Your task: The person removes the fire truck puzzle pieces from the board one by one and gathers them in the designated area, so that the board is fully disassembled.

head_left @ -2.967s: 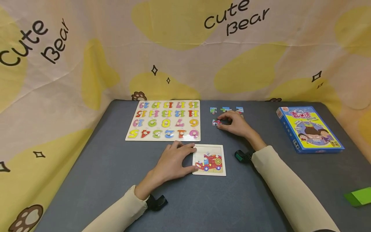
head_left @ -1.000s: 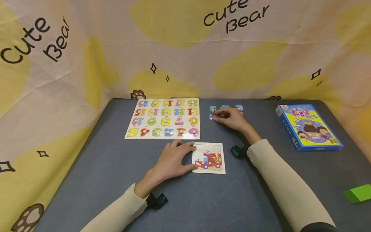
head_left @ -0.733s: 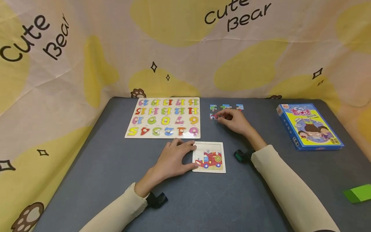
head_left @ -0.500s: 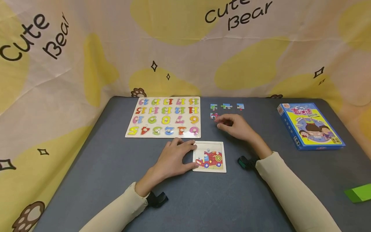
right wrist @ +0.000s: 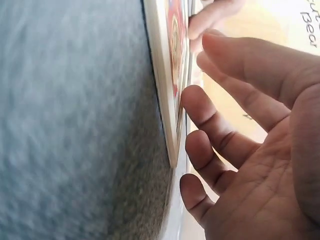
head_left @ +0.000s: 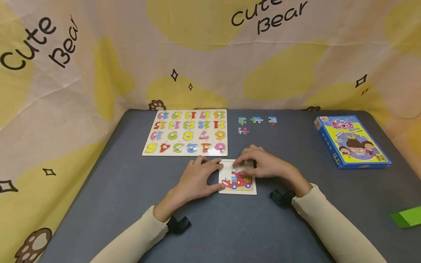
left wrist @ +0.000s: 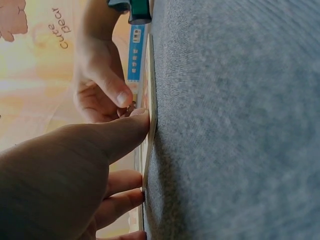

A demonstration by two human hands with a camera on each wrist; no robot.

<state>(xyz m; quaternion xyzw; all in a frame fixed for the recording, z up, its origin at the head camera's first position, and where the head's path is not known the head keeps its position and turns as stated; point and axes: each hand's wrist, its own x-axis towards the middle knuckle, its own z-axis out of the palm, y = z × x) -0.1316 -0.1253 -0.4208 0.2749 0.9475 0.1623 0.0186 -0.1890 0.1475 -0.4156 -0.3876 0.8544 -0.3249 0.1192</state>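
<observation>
A small square jigsaw puzzle with a red tractor picture lies in a pale wooden frame at the middle of the table. My left hand holds its left side, index finger at the far left corner and thumb on the near part; the left wrist view shows this thumb on the frame. My right hand is over the puzzle's upper right, thumb and index finger apart close above the picture. In the right wrist view its fingers are loosely bent beside the frame, with no piece visible between them.
Several loose jigsaw pieces lie beyond the puzzle, right of a number board. A blue and yellow box stands at the right. A green block sits at the right edge. A printed cloth hangs behind the table.
The pink-red loose piece has shifted back and slightly left, under the back row. My right hand has left the pieces and come toward me, over the puzzle. My left hand has stayed put.
</observation>
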